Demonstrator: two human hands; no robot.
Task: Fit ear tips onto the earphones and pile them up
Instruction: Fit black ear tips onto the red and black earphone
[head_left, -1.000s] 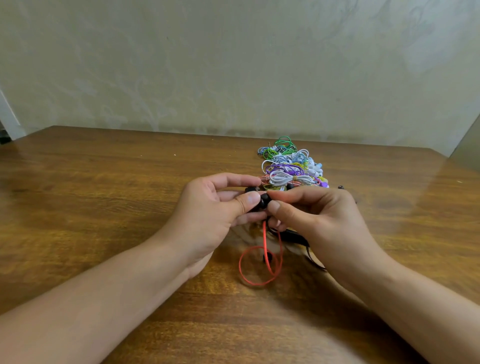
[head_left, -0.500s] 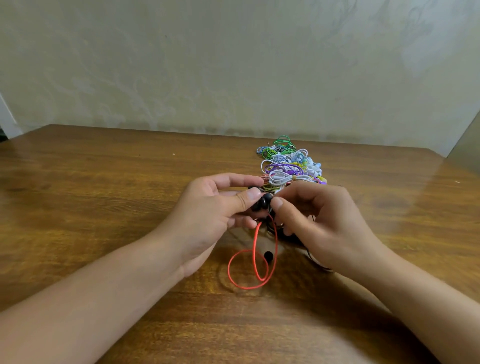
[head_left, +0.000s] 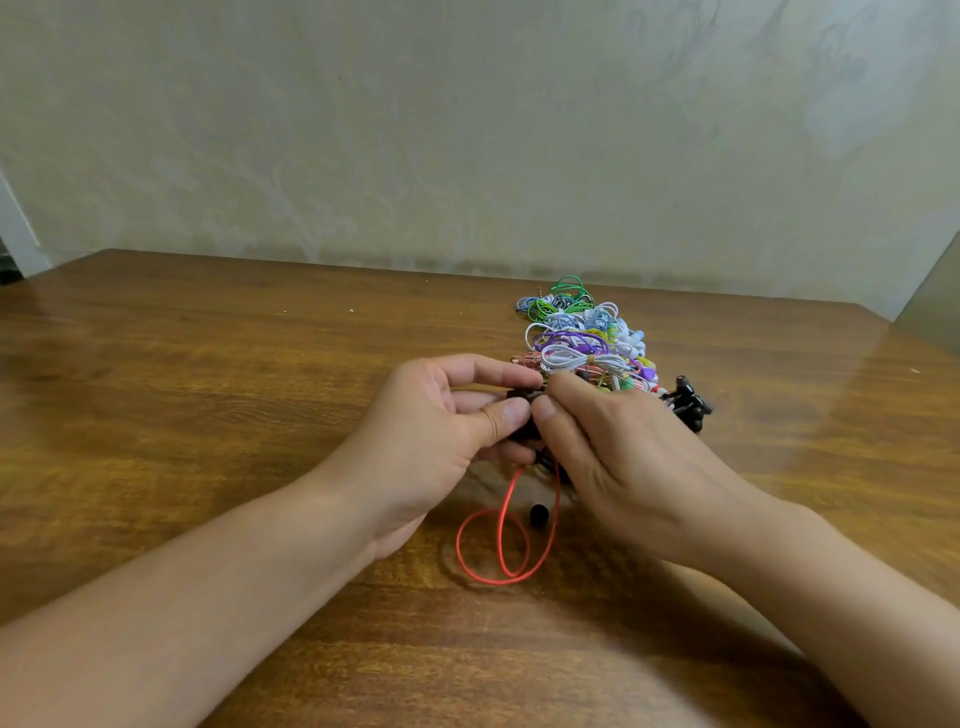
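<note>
Nearest on the wooden table (head_left: 208, 395), a red cord (head_left: 501, 545) lies in loose loops and rises away toward the hands, its long run going near to far. Just right of the loops sits a small black ear tip (head_left: 538, 514), apart from the cord. Above them the left hand (head_left: 431, 447) and right hand (head_left: 618, 457) meet thumb to thumb — both pinch a dark earbud (head_left: 522, 397) between thumb and forefinger, held just above the table; which way it points is hidden by the fingers. Right of the right hand lies a cluster of black ear tips (head_left: 688, 405). Beyond the hands a pile of bundled earphones (head_left: 582, 338) — white, purple, green, blue — stretches away toward the wall (head_left: 467, 130).
</note>
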